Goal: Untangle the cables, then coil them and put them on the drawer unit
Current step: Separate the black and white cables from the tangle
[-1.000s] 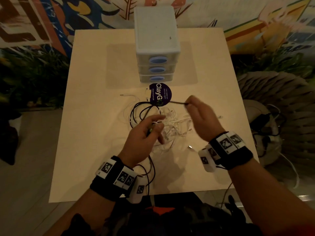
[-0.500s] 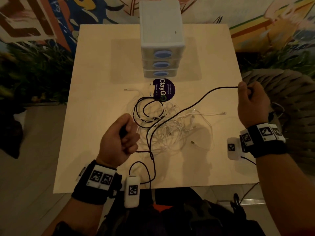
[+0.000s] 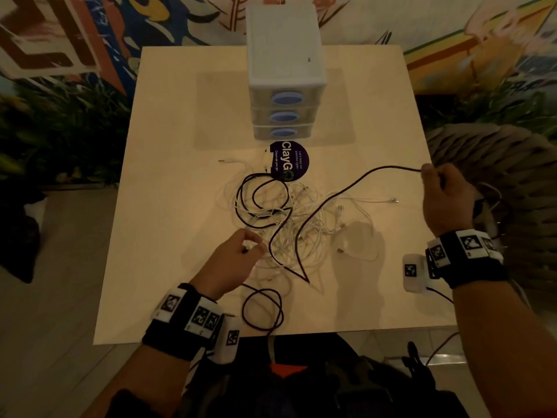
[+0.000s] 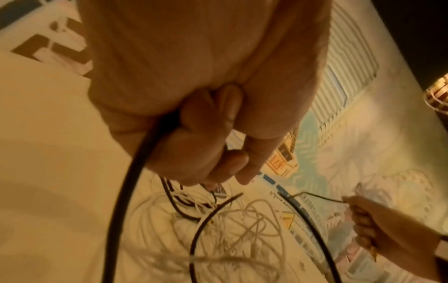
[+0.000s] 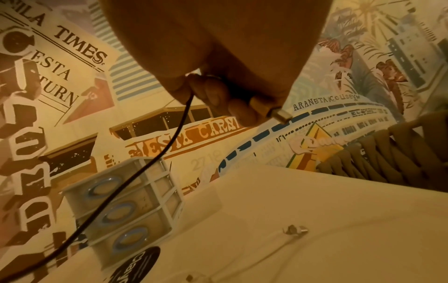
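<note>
Head view: a pale square table [image 3: 168,206] fills the centre of the frame, with a white three-drawer unit [image 3: 284,55] at its upper middle and a dark round sticker [image 3: 290,160] lying just below the unit's front. At the centre of the frame lies a tangle of thin white cables [image 3: 316,224] with a black cable [image 3: 340,193] looped through and over it. The right hand [image 3: 446,197], at the right edge of the frame and raised beside the table's edge, has its fingers curled round one end of the black cable; in the right wrist view the fingers [image 5: 218,97] are closed on the cord [image 5: 145,164] and a metal plug [image 5: 280,114] projects past them. From this hand the black cable arcs down and left across the white tangle to a sharp bend at lower centre. The left hand [image 3: 232,263], at lower centre-left of the frame beside the tangle, is closed; the left wrist view shows its fingers [image 4: 206,137] folded over a stretch of the black cable [image 4: 128,191], which runs down out of the fist. A further black loop lies near the table's bottom edge. A painted mural [image 5: 60,63] covers the wall behind.
</note>
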A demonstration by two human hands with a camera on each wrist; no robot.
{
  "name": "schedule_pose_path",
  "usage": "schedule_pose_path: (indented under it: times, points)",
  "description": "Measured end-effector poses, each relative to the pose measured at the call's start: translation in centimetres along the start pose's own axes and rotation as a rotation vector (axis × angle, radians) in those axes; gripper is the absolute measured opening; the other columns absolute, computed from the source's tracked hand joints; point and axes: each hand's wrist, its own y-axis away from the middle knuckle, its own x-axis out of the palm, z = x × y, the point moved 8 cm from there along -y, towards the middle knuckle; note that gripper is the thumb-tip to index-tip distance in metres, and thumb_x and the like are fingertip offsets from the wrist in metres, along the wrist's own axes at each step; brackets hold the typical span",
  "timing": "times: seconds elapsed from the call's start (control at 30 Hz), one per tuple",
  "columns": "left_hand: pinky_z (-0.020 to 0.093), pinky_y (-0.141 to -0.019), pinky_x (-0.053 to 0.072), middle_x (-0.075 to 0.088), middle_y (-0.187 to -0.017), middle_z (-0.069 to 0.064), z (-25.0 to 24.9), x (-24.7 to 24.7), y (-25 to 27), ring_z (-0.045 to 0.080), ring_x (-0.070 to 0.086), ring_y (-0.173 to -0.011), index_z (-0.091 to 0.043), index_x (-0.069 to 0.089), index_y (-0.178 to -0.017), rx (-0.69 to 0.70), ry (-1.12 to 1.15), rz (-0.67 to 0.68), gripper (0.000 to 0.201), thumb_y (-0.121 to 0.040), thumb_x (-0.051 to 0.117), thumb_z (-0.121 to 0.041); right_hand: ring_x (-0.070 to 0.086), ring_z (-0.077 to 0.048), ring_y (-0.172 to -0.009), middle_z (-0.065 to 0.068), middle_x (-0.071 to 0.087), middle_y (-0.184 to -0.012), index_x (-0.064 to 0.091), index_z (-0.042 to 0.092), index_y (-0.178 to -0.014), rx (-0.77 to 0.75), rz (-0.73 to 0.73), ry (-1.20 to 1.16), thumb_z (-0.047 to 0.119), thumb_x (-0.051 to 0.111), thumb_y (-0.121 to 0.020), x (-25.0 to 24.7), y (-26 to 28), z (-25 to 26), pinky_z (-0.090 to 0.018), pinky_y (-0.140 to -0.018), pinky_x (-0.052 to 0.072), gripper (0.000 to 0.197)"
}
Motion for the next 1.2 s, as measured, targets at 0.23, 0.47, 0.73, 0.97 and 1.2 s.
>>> schedule_pose_path:
  times: [0.23,0.47,0.73,0.97,1.2]
  points:
    - [0.026,-0.053,0.036,0.058,-0.072,-0.008,0.0,1.8,-3.1,0.007,0.05,-0.056,-0.028,0.064,-0.106,0.119,-0.214,-0.071,0.026,-0.093,0.066,-0.05,0.062,-0.016,-0.071,0.003,0.066,-0.07,0.059,0.021,-0.073,0.061,0.336,0.139,0.046,0.05,-0.102,4.1,2.1,-3.3,-0.036,-0.073,0.047,0.039]
    - [0.029,-0.063,0.042,0.063,-0.085,-0.007,-0.5,1.5,-3.9,0.007,0.057,-0.072,-0.029,0.06,-0.098,0.247,-0.266,-0.162,0.019,-0.099,0.057,-0.048,0.065,-0.023,-0.081,-0.005,0.069,-0.1,0.072,0.03,-0.09,0.12,0.488,0.358,0.043,0.051,-0.101,4.7,3.7,-7.3,-0.035,-0.078,0.048,0.027]
    - [0.013,-0.067,0.045,0.066,-0.076,-0.004,-2.9,-0.9,-2.6,0.001,0.059,-0.069,-0.019,0.064,-0.103,0.391,0.227,-0.259,0.015,-0.103,0.057,-0.033,0.064,-0.018,-0.091,-0.004,0.066,-0.112,0.064,0.027,-0.124,0.088,0.454,0.273,0.028,0.063,-0.096,5.5,3.5,-5.4,-0.029,-0.077,0.044,0.027]
    - [0.011,-0.068,0.047,0.068,-0.084,-0.006,-3.2,-0.8,-2.2,-0.003,0.063,-0.07,-0.014,0.068,-0.117,0.386,0.367,-0.267,0.018,-0.102,0.061,-0.02,0.058,-0.008,-0.093,0.005,0.058,-0.108,0.063,0.027,-0.127,-0.435,0.382,0.073,0.016,0.069,-0.092,5.6,7.4,7.3,-0.028,-0.086,0.05,0.037]
    - [0.011,-0.049,0.039,0.064,-0.08,-0.002,-3.9,-0.4,-1.9,-0.001,0.047,-0.047,-0.018,0.067,-0.123,0.392,0.455,-0.183,0.022,-0.103,0.058,-0.017,0.054,-0.02,-0.118,0.015,0.066,-0.112,0.071,0.043,-0.111,-0.866,0.747,0.47,0.048,0.057,-0.092,12.3,13.7,13.9,-0.044,-0.095,0.041,0.024]
